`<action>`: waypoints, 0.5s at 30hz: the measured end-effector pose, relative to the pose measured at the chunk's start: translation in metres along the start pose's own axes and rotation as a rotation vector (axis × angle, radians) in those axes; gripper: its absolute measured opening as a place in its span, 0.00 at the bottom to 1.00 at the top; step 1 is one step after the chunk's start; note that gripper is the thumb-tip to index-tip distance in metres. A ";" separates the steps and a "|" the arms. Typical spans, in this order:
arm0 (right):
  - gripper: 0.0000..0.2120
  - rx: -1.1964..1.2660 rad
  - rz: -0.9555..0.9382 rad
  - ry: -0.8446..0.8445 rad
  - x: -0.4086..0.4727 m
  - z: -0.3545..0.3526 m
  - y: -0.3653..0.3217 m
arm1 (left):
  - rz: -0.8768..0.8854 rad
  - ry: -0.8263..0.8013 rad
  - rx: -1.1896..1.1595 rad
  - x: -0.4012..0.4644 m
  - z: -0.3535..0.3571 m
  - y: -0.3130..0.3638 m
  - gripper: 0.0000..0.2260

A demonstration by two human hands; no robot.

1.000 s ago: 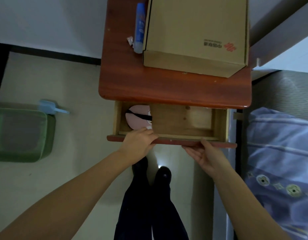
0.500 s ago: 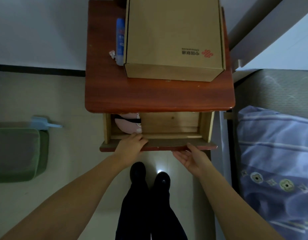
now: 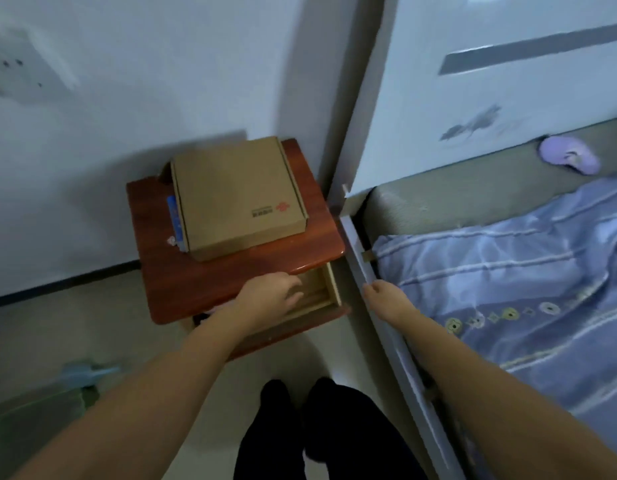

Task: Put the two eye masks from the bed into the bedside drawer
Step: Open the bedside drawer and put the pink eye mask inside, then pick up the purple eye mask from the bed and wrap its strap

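Observation:
A purple eye mask (image 3: pixel 568 157) lies on the grey mattress at the head of the bed, far right, well beyond both hands. The wooden bedside drawer (image 3: pixel 333 289) stands partly pulled out under the red-brown nightstand top (image 3: pixel 230 275). My left hand (image 3: pixel 270 296) rests over the drawer's opening with fingers spread and nothing in it. A sliver of pink (image 3: pixel 215 309), probably the pink eye mask, shows beside my left wrist; the rest is hidden. My right hand (image 3: pixel 379 292) hovers at the bed's white side rail, loosely curled and holding nothing.
A cardboard box (image 3: pixel 237 199) and a blue tube (image 3: pixel 173 216) sit on the nightstand. A blue striped quilt (image 3: pixel 507 289) covers the bed, with a white headboard (image 3: pixel 473 81) behind. A green bin (image 3: pixel 33 420) and blue scoop (image 3: pixel 87 372) stand on the floor at left.
The view has swung up and right, bringing the bed head and purple mask into sight. My right hand left the drawer front and moved right to the bed rail. My left hand stays at the drawer.

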State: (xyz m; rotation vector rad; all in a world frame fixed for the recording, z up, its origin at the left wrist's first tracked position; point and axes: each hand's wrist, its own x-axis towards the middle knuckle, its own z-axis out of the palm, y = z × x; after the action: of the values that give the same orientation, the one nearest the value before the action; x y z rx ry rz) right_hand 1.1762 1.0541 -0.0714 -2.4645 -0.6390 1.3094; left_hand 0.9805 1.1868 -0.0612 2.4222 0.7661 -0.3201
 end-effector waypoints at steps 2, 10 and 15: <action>0.18 -0.203 -0.074 0.118 -0.010 -0.041 0.000 | 0.080 -0.017 0.032 0.026 -0.034 0.036 0.12; 0.16 -0.373 0.005 0.495 0.022 -0.224 0.061 | 0.340 -0.059 0.200 0.190 -0.089 0.213 0.14; 0.17 -0.327 0.083 0.490 0.103 -0.335 0.134 | 0.400 -0.169 0.186 0.324 -0.047 0.311 0.14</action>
State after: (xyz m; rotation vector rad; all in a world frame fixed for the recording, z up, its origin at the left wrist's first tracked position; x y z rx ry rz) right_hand 1.5392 0.9782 -0.0184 -2.9466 -0.6651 0.6085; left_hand 1.4273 1.1519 -0.0067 2.6082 0.1758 -0.4428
